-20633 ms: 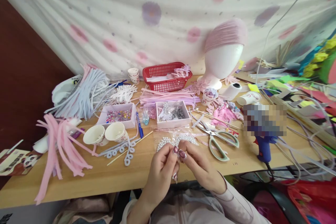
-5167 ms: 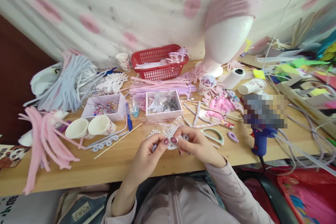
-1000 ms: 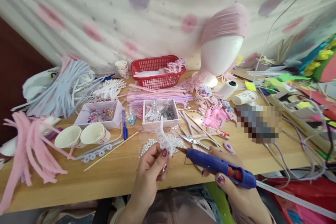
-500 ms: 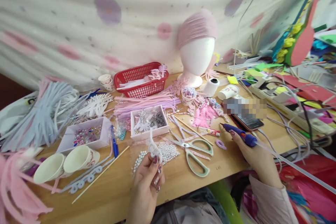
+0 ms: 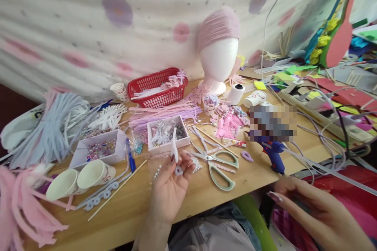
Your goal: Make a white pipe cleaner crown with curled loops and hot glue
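My left hand [image 5: 169, 192] pinches a looped white pipe cleaner [image 5: 174, 147] between thumb and forefinger, its tip pointing up, the other fingers spread. Behind that hand lie white beads [image 5: 196, 164], partly hidden. My right hand [image 5: 312, 208], slightly blurred, is off the table's front edge at the lower right, with nothing visible in it and its thumb apart from the curved fingers. Near it a blue glue gun [image 5: 272, 151] rests on the table, a long clear glue stick [image 5: 324, 172] sticking out of its back. Green-handled scissors [image 5: 222, 180] lie between the hands.
A white box of gems [image 5: 97, 151], a box of charms [image 5: 167, 137] and paper cups [image 5: 96, 174] stand on the left and middle. Behind are a red basket [image 5: 159, 90] and a foam head [image 5: 219, 60]. Cables and a power strip [image 5: 321, 119] lie to the right.
My right hand has let go of the glue gun and drawn back toward the lower right; the gun now lies on the table. My left hand has turned its palm up, fingers opening around the pinched pipe cleaner.
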### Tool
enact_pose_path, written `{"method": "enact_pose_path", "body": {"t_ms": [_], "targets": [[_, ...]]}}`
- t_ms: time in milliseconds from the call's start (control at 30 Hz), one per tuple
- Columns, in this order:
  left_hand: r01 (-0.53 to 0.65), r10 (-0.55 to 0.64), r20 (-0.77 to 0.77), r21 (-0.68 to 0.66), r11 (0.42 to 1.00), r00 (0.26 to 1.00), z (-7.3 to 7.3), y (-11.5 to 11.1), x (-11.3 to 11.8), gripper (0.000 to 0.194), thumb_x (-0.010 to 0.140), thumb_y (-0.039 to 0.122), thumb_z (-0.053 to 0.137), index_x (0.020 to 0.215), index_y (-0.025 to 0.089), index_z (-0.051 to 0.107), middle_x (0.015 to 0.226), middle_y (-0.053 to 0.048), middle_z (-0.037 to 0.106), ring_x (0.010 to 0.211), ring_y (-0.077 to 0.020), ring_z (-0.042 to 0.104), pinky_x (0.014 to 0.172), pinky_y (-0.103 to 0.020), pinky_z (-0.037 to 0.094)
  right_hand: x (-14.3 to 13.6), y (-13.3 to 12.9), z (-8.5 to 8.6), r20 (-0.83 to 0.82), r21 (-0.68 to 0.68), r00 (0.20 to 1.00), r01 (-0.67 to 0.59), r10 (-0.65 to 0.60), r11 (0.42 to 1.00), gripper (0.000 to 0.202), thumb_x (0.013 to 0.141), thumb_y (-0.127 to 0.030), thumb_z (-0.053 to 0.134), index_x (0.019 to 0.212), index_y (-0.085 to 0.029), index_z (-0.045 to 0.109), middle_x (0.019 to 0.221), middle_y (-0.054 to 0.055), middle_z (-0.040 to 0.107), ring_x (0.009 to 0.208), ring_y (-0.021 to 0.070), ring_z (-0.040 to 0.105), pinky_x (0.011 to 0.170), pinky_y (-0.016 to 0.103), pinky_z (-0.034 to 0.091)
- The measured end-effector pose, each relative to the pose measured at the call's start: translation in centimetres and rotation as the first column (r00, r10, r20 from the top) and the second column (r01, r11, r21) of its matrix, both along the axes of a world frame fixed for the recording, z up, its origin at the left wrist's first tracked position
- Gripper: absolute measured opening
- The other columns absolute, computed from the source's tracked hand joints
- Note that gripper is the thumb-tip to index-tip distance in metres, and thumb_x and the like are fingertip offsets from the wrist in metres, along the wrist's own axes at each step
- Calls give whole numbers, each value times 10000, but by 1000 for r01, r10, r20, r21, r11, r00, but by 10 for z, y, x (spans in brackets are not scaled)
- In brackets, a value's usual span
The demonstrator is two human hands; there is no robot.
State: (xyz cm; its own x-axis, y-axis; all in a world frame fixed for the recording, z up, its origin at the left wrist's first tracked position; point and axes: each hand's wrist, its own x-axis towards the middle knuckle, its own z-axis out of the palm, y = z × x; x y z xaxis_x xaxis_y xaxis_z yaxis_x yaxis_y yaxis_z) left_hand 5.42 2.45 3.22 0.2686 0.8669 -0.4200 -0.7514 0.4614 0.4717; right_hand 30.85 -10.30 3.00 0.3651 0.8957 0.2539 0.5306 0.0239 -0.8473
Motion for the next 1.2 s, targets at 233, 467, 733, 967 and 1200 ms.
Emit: {"method": "enact_pose_path", "body": {"t_ms": [233, 467, 733, 967, 1200], "targets": [[10, -14, 59, 59, 998, 998, -1, -14, -13, 166, 723, 228, 823, 880, 177, 804, 1141, -83, 777, 1133, -239, 679, 962, -330, 549, -131, 84, -2, 159, 234, 893, -448, 421, 863, 149, 913, -192, 648, 1046, -225, 708, 882, 71, 719, 701, 184, 681, 569, 270, 553], [-77, 109, -141, 216, 973, 984, -9, -24, -18, 232, 739, 308, 828, 944, 205, 795, 998, -73, 787, 966, -245, 713, 833, -324, 548, -153, 92, -12, 163, 203, 867, -497, 471, 844, 185, 926, -114, 578, 983, -215, 722, 885, 69, 749, 754, 207, 716, 654, 309, 569], [-56, 214, -426, 353, 934, 879, -13, -26, -23, 248, 785, 426, 798, 876, 198, 762, 895, -61, 779, 930, -231, 710, 898, -317, 519, -135, 87, -19, -427, 87, 842, -324, 329, 942, 29, 859, -240, 735, 850, -218, 719, 743, 9, 688, 628, 140, 617, 567, 244, 514], [9, 241, -501, 445, 896, 831, -12, -29, -28, 213, 856, 368, 736, 959, 182, 759, 954, -82, 787, 957, -241, 720, 893, -326, 544, -139, 95, -14, -864, 121, 424, -349, 272, 929, 197, 796, -319, 809, 962, -227, 757, 725, -14, 615, 548, 89, 551, 435, 171, 501], [57, 232, -488, 507, 860, 842, -17, -27, -28, 150, 908, 304, 684, 994, 213, 766, 1000, -62, 799, 959, -213, 730, 883, -299, 556, -142, 101, -19, -879, 124, 404, -321, 254, 939, 120, 814, -263, 800, 924, -241, 758, 732, -12, 667, 567, 93, 606, 405, 140, 533]]}}
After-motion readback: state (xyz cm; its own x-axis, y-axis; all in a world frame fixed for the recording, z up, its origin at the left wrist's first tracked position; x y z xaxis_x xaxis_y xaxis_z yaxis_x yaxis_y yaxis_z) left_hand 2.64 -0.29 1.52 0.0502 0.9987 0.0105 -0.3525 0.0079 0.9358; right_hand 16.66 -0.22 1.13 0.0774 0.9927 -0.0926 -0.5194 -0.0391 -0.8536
